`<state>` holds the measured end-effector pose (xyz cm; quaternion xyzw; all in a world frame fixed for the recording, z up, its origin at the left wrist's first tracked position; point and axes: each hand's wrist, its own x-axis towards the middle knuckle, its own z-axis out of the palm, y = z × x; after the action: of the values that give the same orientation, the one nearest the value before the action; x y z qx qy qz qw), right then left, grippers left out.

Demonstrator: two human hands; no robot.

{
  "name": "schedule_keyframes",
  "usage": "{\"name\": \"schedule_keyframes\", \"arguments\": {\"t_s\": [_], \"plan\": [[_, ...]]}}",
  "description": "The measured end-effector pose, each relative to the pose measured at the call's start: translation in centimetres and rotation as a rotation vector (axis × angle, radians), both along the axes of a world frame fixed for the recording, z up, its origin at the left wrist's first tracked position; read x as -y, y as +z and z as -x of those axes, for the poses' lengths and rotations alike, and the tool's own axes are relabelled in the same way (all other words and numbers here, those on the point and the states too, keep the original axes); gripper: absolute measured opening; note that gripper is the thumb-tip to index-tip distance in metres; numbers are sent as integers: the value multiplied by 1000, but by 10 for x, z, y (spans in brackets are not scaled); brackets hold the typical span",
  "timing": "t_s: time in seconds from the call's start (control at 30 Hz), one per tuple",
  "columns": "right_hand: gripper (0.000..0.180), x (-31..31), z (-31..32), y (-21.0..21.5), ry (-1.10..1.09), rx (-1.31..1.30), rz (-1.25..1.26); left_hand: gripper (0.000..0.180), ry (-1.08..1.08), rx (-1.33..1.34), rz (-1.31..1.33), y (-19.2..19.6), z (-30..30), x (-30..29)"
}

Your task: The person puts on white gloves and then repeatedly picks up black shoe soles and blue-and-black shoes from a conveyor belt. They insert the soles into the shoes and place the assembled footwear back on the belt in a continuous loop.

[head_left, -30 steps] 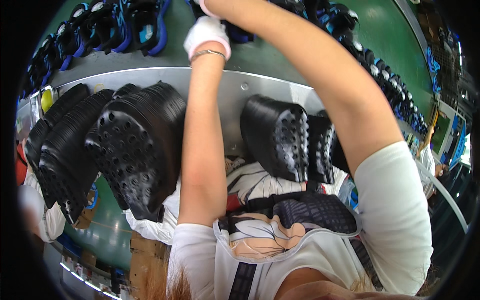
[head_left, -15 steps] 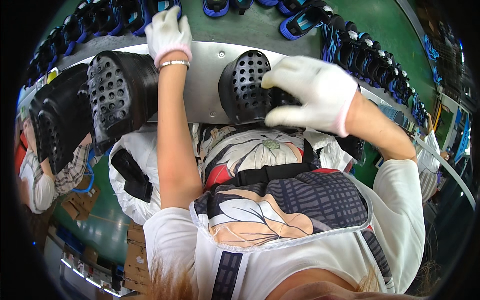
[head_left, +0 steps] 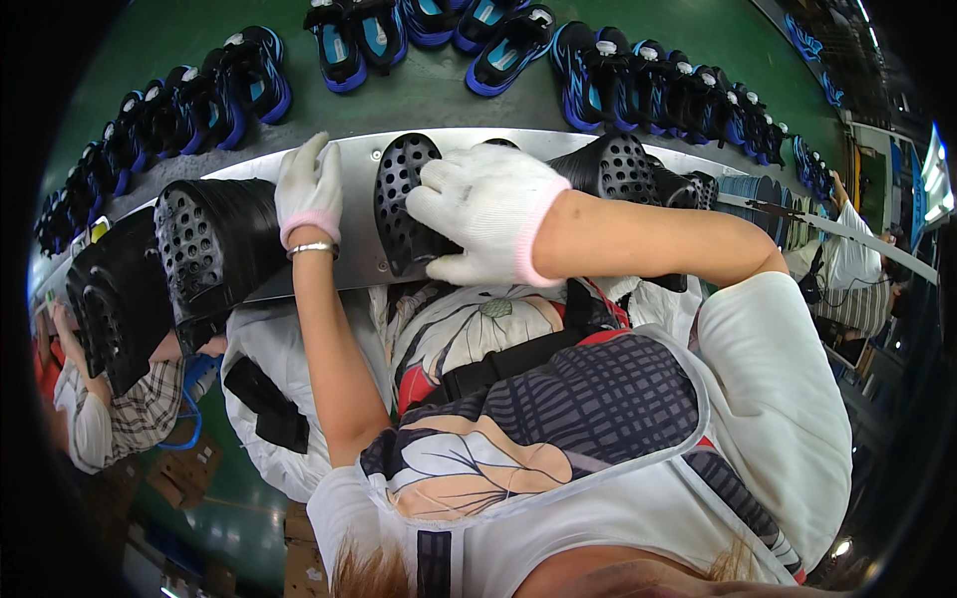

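My left hand [head_left: 308, 189], in a white glove with a pink cuff, has its fingers stretched out with nothing in them. It is beside a large black rubber-like block [head_left: 191, 244] with round holes in its face. My right hand [head_left: 488, 214], gloved the same way, lies over the right side of a smaller black perforated block [head_left: 401, 199]. Its fingers and thumb bend round that block, and the hand hides part of it. Both blocks stand at a curved silver metal plate [head_left: 354, 224].
Black-and-blue shoes [head_left: 341, 50] stand in a curved row on the green-grey surface beyond the plate. More black perforated blocks [head_left: 626, 167] are at the right. At the far left another person's checked garment [head_left: 150, 404] shows; a further person [head_left: 852, 254] is at the far right.
My right hand has moved left and down onto the smaller block. My left hand has drawn back from the shoes to beside the large block. The whole view has shifted.
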<state>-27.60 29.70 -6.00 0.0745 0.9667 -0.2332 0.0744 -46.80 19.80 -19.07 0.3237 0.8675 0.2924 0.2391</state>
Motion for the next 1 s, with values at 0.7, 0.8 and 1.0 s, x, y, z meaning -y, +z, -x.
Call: {"name": "schedule_keyframes", "arguments": {"t_s": [0.7,0.8,1.0], "plan": [[54,-54,125,-18,-519,363,295,33,480,1038,-1002,20,19,-77],[50,-75,135,-38,-472,341,50,36,394,768,-769,-13,35,-87],[49,-103,135,-57,-499,455,-90,33,-165,-251,-308,-78,54,-95]]}}
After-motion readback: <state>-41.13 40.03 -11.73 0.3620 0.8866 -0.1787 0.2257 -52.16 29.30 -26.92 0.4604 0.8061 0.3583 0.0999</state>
